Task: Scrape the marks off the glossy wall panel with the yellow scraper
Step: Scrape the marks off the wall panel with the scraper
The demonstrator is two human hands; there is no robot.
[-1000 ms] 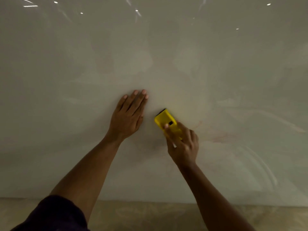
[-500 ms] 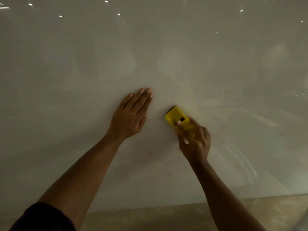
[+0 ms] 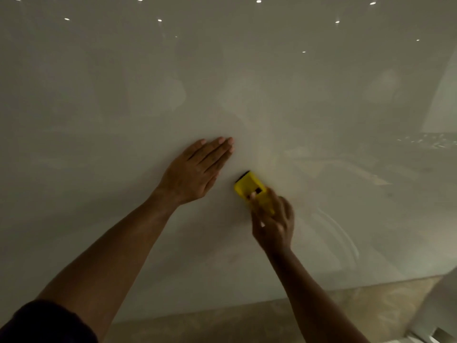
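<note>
A glossy off-white wall panel (image 3: pixel 247 82) fills the view and mirrors ceiling lights. My right hand (image 3: pixel 274 224) grips the yellow scraper (image 3: pixel 248 185), whose dark blade edge points up-left against the panel. My left hand (image 3: pixel 197 169) lies flat on the panel just left of the scraper, fingers together and pointing up-right. Faint curved scratch-like streaks (image 3: pixel 338 229) show to the right of my right hand. The scraper's handle is partly covered by my fingers.
A beige marbled band (image 3: pixel 346 308) runs along the panel's lower edge. A pale vertical surface (image 3: pixel 442 300) rises at the bottom right corner. A dark sleeve (image 3: pixel 42 323) covers my left upper arm.
The view has swung so that the panel's lower edge tilts and the right corner shows. My right hand and scraper have drawn slightly closer to my flat left hand.
</note>
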